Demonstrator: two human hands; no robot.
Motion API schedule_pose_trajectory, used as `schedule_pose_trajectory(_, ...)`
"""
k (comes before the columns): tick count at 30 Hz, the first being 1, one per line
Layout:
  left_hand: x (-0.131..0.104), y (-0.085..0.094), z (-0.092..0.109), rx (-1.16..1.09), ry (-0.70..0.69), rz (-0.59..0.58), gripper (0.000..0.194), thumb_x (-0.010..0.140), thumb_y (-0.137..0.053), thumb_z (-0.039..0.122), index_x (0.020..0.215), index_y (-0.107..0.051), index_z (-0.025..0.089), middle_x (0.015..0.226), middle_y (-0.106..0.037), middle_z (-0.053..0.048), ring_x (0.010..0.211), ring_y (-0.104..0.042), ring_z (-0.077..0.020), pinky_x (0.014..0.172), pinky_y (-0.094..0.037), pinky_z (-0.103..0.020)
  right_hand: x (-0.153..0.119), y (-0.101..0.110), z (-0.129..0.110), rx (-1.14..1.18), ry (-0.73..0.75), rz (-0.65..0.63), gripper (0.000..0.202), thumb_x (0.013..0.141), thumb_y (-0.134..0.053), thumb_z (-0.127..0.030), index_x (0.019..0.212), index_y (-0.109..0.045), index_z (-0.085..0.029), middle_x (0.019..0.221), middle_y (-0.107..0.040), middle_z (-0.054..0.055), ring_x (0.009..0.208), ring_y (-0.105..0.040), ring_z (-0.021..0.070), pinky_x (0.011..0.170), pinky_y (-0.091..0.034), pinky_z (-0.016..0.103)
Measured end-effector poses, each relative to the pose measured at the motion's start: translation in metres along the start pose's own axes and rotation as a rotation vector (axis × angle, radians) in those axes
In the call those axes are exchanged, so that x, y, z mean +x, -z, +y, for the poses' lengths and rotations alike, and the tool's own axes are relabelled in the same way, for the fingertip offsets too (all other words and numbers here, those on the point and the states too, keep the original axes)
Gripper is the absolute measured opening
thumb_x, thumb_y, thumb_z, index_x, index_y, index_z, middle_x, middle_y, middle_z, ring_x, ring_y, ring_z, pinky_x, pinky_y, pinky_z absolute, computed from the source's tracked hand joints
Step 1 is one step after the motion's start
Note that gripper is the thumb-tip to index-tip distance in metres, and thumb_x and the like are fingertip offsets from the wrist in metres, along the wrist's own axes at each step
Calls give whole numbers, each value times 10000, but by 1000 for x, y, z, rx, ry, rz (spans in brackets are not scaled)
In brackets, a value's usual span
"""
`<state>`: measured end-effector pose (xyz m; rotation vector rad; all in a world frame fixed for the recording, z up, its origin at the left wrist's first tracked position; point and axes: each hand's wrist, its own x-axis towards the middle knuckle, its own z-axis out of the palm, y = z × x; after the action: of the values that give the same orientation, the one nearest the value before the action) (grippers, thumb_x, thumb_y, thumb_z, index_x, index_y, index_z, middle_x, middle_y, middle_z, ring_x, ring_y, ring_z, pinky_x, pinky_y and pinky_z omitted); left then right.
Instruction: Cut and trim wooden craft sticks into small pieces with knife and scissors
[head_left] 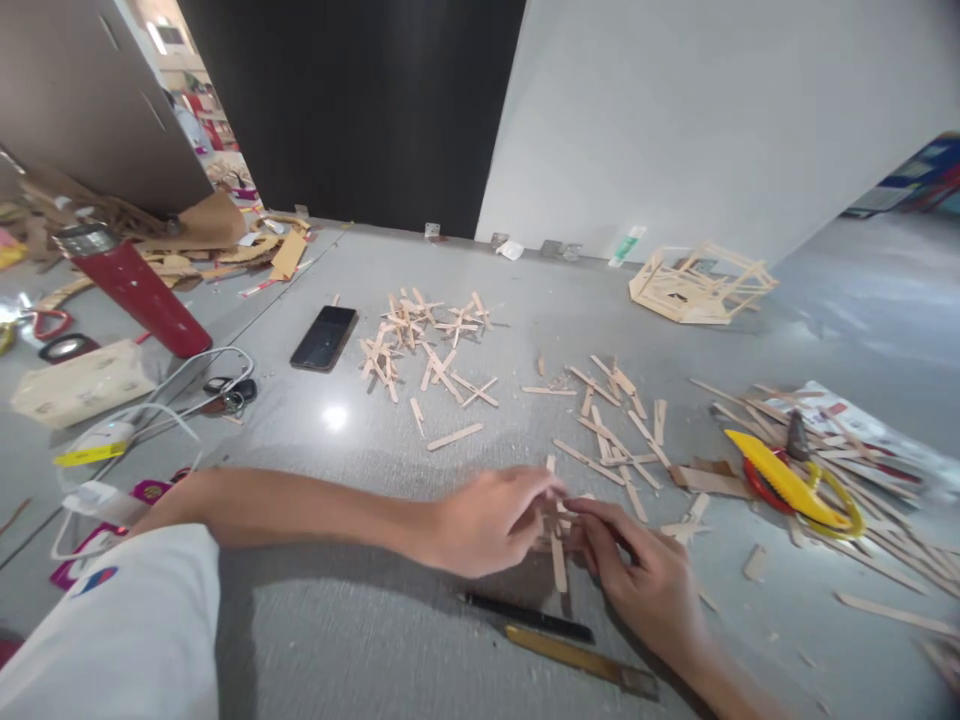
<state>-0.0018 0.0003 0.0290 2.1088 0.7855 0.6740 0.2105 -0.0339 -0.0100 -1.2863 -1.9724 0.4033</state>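
Observation:
My left hand reaches in from the left, its fingers curled and pinched at the upper part of a flat wooden craft stick. From the lower right, my right hand meets it with thumb and fingertips closed on the crossing sticks. The stick stands out below the fingertips, and a short end shows above them. The exact contact is partly covered by my fingers. Just below lie a black pen-like tool and a yellow utility knife.
Stick pieces, several crossed, lie beyond my hands; loose sticks spread right. A yellow-handled tool lies among them. A wooden frame model stands by the white panel. A phone, red bottle and cables are left.

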Motion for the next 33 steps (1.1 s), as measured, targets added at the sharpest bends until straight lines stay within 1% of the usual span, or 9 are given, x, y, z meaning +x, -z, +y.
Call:
schedule_pose_trajectory(3,20,55,13,434,18,79,389,1005,-351,117,1367,-492,88,1088,-645,-135,919,-624,-236,717,-479,-301,-1,-1,2,24,-60,28,169,982,-506,-292,974,-669,-250,609,-688,-23,464,-627,128,487,-501,218)
schedule_pose_trajectory(5,34,104,7,739,240,222,335,1019,-408,194,1289,-524,32,1143,-605,-167,1024,-606,-291,849,-463,-384,-1,0,3,37,-57,13,166,977,-517,-301,975,-674,-251,622,-693,-19,479,-637,131,492,-505,217)
schedule_pose_trajectory(7,41,151,-11,980,510,270,373,973,-558,253,1269,-538,26,1235,-570,-211,1197,-521,-377,962,-415,-460,-1,0,3,41,-40,-13,173,973,-519,-306,974,-683,-250,619,-693,-17,489,-646,134,510,-517,220)
schedule_pose_trajectory(9,43,185,-34,1035,803,120,484,891,-688,337,1264,-566,54,1247,-585,-230,1192,-533,-385,943,-436,-435,0,-1,3,38,-17,-39,184,969,-518,-308,971,-692,-247,618,-695,-15,495,-654,137,526,-530,223)
schedule_pose_trajectory(11,44,203,-55,1003,856,9,528,783,-794,383,1172,-640,60,1136,-653,-212,1069,-611,-349,888,-462,-386,0,-2,3,27,1,-44,187,966,-520,-307,966,-696,-245,628,-705,-11,506,-668,139,531,-539,218)
schedule_pose_trajectory(16,50,203,-78,969,892,-152,466,683,-852,358,1048,-719,101,973,-703,-153,932,-653,-284,772,-464,-295,2,-1,4,-21,36,-16,179,969,-522,-296,958,-694,-246,621,-702,-42,508,-673,109,533,-534,173)
schedule_pose_trajectory(24,51,209,-83,902,894,-289,291,624,-714,27,876,-785,154,853,-732,-51,774,-658,-196,701,-432,-252,4,0,1,-48,100,-29,164,985,-508,-253,986,-669,-226,640,-697,-51,525,-674,90,554,-525,148)
schedule_pose_trajectory(29,48,219,-93,892,880,-274,84,617,-781,155,699,-770,154,584,-642,-45,708,-640,-234,680,-420,-281,3,0,4,-46,105,-47,159,994,-501,-246,1014,-658,-233,647,-695,-59,537,-676,84,570,-520,143)
schedule_pose_trajectory(33,48,221,-105,819,766,-189,194,734,-731,314,638,-754,147,526,-617,-52,622,-612,-206,647,-419,-282,1,-1,8,-55,101,-63,155,995,-508,-250,1025,-659,-235,671,-701,-54,564,-684,89,584,-519,153)
